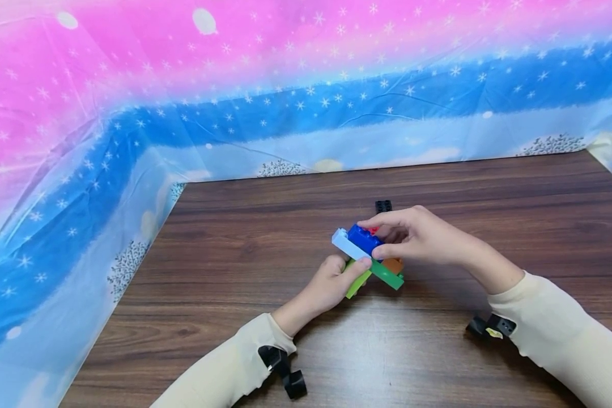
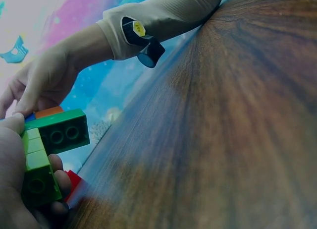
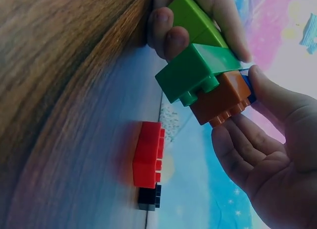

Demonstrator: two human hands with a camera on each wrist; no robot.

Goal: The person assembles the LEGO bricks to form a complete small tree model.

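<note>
In the head view my left hand (image 1: pixel 328 283) grips a built piece of toy bricks from below, thumb on top. A lime green brick (image 1: pixel 358 282) lies within its grasp. Across it run a light blue brick (image 1: pixel 351 246) and a green brick (image 1: pixel 389 275), end to end. On these sit a dark blue brick (image 1: pixel 364 240) and an orange brick (image 1: pixel 394 265). My right hand (image 1: pixel 428 235) pinches the dark blue brick between thumb and fingers. The right wrist view shows the orange brick's studs close to those fingertips; whether they touch is unclear.
Beyond the hands, a red brick (image 3: pixel 147 154) and a black brick (image 3: pixel 148 198) lie on the dark wooden table (image 1: pixel 245 243). The right hand partly hides the red one from the head camera. A patterned pink and blue cloth (image 1: pixel 285 107) borders the table's back and sides.
</note>
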